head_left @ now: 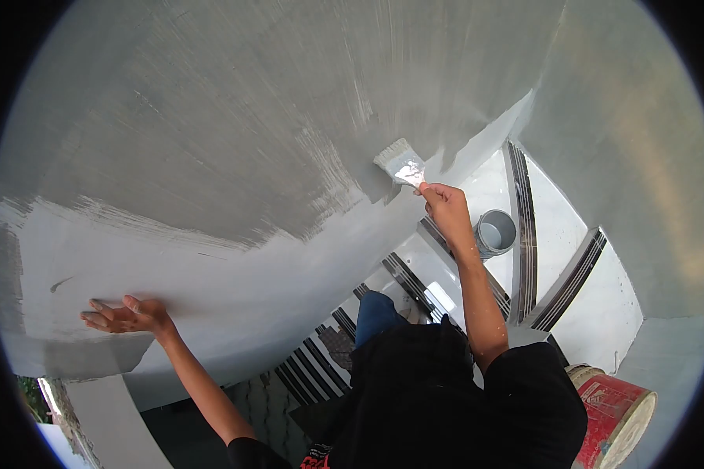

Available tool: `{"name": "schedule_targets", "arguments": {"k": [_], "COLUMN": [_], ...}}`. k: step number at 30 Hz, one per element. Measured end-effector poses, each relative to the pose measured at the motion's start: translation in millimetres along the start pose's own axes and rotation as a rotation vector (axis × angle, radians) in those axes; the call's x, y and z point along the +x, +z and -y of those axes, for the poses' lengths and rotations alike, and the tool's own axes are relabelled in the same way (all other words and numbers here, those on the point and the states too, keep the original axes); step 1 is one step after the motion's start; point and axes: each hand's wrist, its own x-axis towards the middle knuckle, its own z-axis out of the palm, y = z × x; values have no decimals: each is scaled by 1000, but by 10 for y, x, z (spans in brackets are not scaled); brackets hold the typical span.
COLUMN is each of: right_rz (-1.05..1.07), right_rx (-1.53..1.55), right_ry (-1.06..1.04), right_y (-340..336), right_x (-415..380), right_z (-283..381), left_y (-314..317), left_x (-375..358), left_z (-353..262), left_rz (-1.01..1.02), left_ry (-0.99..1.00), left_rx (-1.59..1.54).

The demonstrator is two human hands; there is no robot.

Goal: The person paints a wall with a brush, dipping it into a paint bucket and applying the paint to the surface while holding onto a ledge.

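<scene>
My right hand point(446, 205) is closed round the handle of a wide, flat paintbrush point(407, 166). Its pale bristles lie against the curved wall point(235, 141), at the border between grey paint and the whiter surface below. At the left, my left hand point(125, 314) is held out by the white part of the wall, fingers apart and smudged with grey, holding nothing. Below my right hand, a small paint pot point(494, 233) with grey paint inside stands on a stair tread, partly behind my forearm.
White stairs with dark striped edges point(528, 227) curve down from the right towards the lower middle. A red bucket point(614, 418) with a stained, pale end is at the lower right. Another grey wall point(626, 148) rises on the right side.
</scene>
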Motion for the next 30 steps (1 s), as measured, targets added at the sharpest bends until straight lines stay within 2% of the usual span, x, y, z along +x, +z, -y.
{"name": "schedule_targets", "arguments": {"k": [4, 8, 10, 12, 16, 22, 25, 28, 30], "right_rz": [39, 51, 29, -7, -98, -143, -36, 6, 22], "right_rx": [237, 150, 93, -90, -441, -407, -160, 73, 193], "right_ry": [-73, -91, -41, 17, 33, 40, 59, 15, -11], "right_y": [68, 311, 282, 161, 8, 175, 73, 16, 30], "right_x": [-55, 227, 229, 127, 87, 281, 149, 0, -5], "right_z": [-110, -1286, -1832, -2239, -2447, -1182, -681, -440, -583], "left_y": [25, 22, 29, 20, 29, 23, 42, 22, 36], "left_x": [6, 38, 33, 35, 2, -36, -14, -35, -42], "left_z": [-44, -53, -62, -62, -35, -1, -18, -49, -49], "left_rz": [-22, -49, -49, -41, -7, 18, 5, 8, 5], "left_ry": [-21, 18, 15, 8, -27, 8, 20, -20, -43], "left_rx": [-11, 38, 37, 18, -4, 85, 90, 69, 70]}}
